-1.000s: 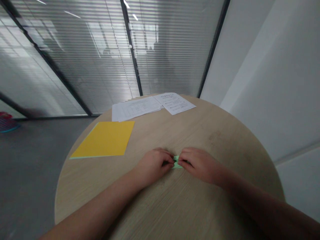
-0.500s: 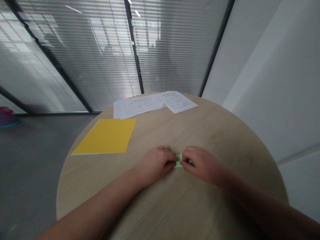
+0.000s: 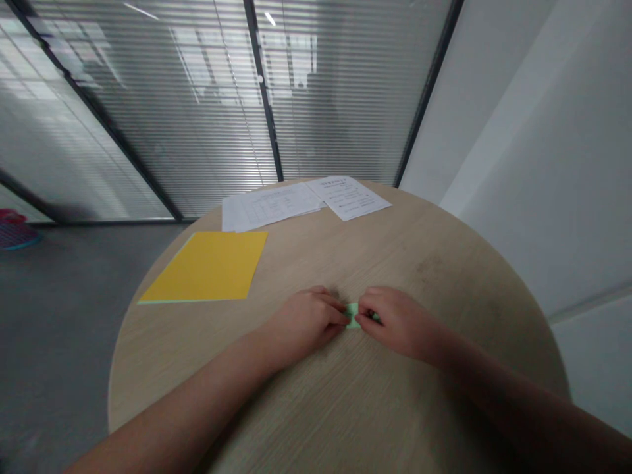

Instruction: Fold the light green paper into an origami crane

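A small piece of light green paper (image 3: pixel 352 315) lies on the wooden table, mostly covered by my fingers. My left hand (image 3: pixel 309 322) grips its left end, fingers and thumb closed together. At the other end, my right hand (image 3: pixel 392 320) pinches the paper between thumb and curled fingers. Only a short green strip shows between the two hands, with a bit more inside the curl of the right one. How the paper is folded under the fingers cannot be made out.
On the round table (image 3: pixel 316 408), a yellow sheet (image 3: pixel 207 265) with a green edge beneath it lies at the left. Printed white papers (image 3: pixel 271 206) overlap at the far edge. Glass panels with blinds stand behind, a white wall at right. A pink and blue basket (image 3: pixel 17 230) sits on the floor.
The left thumb and fingertips have closed together on the green paper, where a gap showed before. My right hand keeps its pinch. The whole view has shifted slightly.
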Available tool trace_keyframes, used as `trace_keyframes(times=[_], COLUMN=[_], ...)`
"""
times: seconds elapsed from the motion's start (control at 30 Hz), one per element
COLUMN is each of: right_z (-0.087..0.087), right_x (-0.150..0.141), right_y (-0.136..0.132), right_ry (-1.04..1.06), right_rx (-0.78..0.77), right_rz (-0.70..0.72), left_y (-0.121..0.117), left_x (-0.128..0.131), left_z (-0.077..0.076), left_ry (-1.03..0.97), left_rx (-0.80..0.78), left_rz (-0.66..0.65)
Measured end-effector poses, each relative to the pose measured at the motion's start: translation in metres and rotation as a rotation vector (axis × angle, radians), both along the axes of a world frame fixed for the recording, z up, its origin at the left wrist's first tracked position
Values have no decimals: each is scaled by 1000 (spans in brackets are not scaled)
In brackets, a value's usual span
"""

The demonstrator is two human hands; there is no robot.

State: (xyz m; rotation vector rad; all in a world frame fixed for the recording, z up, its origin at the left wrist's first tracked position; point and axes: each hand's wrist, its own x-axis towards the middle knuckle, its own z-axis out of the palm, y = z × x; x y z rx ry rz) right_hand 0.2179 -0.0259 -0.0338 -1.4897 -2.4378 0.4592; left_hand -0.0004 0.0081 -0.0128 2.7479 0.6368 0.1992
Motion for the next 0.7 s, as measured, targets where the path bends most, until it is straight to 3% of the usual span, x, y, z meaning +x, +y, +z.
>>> trace_keyframes(times=[0.37, 0.7], right_z=[2, 2], right_x=[2, 6], right_y=[0, 4], right_ry=[-63, -110], right_rx=[3, 22], right_rz=[-46, 4], left_y=[-6, -8], left_x=[5, 4], left_z=[-7, -4], left_ry=[46, 21], left_rx=[207, 159], left_rz=[26, 32])
